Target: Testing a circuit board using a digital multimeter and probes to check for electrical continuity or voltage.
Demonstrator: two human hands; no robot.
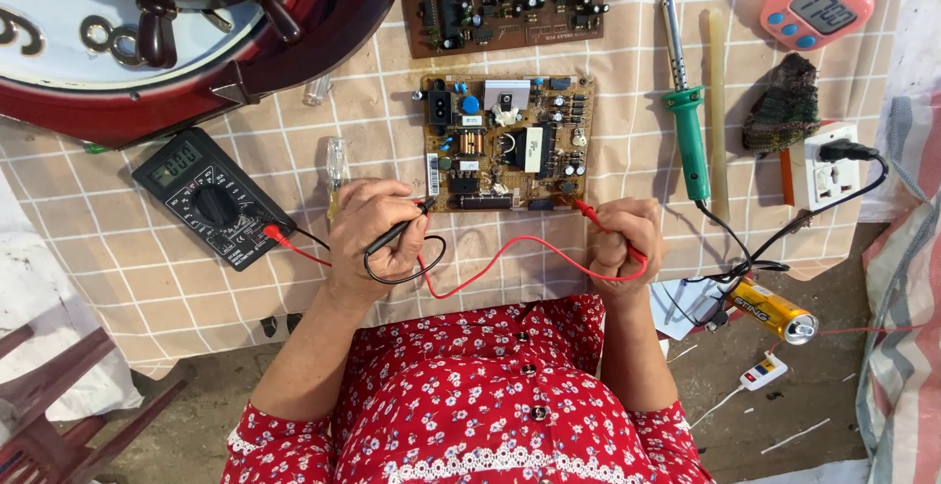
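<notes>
A brown circuit board [507, 141] with many components lies on the checked cloth in front of me. My left hand [372, 234] grips a black test probe [400, 231] whose tip points at the board's lower left edge. The red test probe [594, 217] sits in my right hand [622, 239], its tip touching the board's lower right corner. Red and black leads loop between my hands and run to a black multimeter [211, 198] at the left.
A second circuit board [502, 2] lies farther back. A green soldering iron [684, 102], a pale stick, a pink timer [817, 9], a wall socket [825, 172], a dark cloth, a yellow can [771, 310] and a big red-rimmed clock [147, 33] surround the work area.
</notes>
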